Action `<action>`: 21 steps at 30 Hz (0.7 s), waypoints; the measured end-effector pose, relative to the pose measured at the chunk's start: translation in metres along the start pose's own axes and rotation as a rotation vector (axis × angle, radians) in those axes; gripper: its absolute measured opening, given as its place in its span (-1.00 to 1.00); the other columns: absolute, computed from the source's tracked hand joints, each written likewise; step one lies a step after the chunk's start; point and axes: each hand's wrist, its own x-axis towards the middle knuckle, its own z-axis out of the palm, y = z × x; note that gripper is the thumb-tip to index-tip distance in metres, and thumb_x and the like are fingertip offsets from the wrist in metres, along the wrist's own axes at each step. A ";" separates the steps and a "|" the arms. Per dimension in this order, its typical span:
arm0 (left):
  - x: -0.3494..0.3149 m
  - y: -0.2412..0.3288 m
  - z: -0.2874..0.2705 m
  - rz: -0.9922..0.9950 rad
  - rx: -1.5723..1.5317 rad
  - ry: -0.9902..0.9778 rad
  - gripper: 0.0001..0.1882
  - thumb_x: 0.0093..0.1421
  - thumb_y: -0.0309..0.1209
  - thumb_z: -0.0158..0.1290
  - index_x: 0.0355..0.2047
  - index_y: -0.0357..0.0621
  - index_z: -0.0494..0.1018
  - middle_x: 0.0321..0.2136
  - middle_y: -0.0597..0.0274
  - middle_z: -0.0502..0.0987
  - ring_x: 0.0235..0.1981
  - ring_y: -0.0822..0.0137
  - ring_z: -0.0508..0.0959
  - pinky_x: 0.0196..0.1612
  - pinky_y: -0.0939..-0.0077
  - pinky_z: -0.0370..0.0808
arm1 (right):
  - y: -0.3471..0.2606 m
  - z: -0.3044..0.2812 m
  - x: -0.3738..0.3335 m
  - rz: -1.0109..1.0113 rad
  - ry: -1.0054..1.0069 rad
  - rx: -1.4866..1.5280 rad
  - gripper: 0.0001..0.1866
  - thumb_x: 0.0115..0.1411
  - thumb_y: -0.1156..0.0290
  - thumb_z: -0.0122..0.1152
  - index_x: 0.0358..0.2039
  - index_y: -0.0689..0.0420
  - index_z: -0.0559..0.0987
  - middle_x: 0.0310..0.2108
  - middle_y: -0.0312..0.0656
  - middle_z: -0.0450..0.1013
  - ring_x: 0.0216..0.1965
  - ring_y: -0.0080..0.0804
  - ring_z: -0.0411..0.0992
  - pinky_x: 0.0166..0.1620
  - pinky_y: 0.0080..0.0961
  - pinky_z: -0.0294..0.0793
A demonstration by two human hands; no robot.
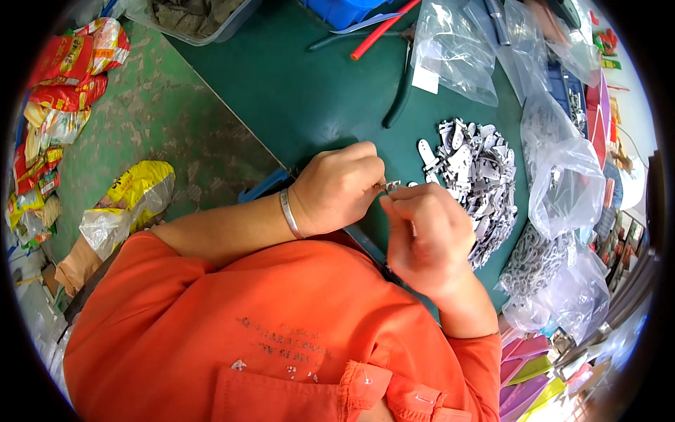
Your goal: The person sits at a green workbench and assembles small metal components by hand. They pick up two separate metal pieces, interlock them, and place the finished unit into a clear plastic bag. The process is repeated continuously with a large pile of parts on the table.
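Close together over the near edge of the green table [281, 77], both my hands are closed around a small metal part [388, 186]. My left hand [341, 184], with a silver bangle [289, 213] at the wrist, pinches it from the left. From the right, the bent fingers of my right hand [430, 235] meet it, hiding most of its shape. Just beyond my right hand lies a heap of small grey metal pieces [485, 179], flat and rounded at the ends. A few loose ones rest at the heap's left side.
Green-handled pliers [399, 95] and a red rod [383, 32] lie farther back, near clear plastic bags [453, 53]. A bag of metal rings [538, 260] sits on the right. At the top are a clay-filled tub [232, 28] and a blue bin [344, 10]. Coloured packets [63, 63] lie at left.
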 end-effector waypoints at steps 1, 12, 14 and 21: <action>0.000 0.001 0.000 -0.015 -0.001 -0.005 -0.87 -0.10 -0.64 0.13 -0.59 -0.21 0.40 -0.60 0.13 0.37 -0.59 0.13 0.43 -0.57 0.36 0.39 | -0.002 0.002 0.001 -0.066 -0.040 -0.078 -0.78 -0.17 0.80 0.21 -0.52 0.25 0.43 -0.53 -0.09 0.43 -0.61 -0.25 0.40 -0.59 -0.48 0.40; 0.000 -0.003 0.003 0.016 0.043 -0.003 -0.89 -0.10 -0.59 0.11 -0.59 -0.19 0.38 -0.61 0.13 0.37 -0.58 0.14 0.42 -0.57 0.36 0.40 | 0.009 0.011 -0.002 -0.161 -0.049 -0.203 -0.81 -0.27 0.54 0.13 -0.56 0.18 0.35 -0.57 -0.16 0.31 -0.61 -0.28 0.31 -0.56 -0.42 0.36; 0.000 -0.003 0.003 0.018 0.049 -0.002 -0.90 -0.10 -0.58 0.10 -0.59 -0.19 0.38 -0.61 0.14 0.36 -0.58 0.14 0.42 -0.57 0.37 0.40 | 0.005 0.009 -0.002 -0.164 -0.070 -0.222 -0.81 -0.27 0.51 0.13 -0.57 0.18 0.34 -0.58 -0.19 0.32 -0.60 -0.31 0.31 -0.56 -0.43 0.35; 0.001 0.002 -0.002 -0.008 -0.032 -0.014 -0.83 -0.10 -0.62 0.06 -0.59 -0.16 0.27 -0.57 0.11 0.31 -0.56 0.03 0.42 -0.55 0.25 0.41 | 0.000 0.015 0.004 -0.258 -0.060 -0.270 -0.80 -0.32 0.48 0.13 -0.63 0.14 0.31 -0.63 -0.22 0.22 -0.62 -0.35 0.28 -0.57 -0.44 0.32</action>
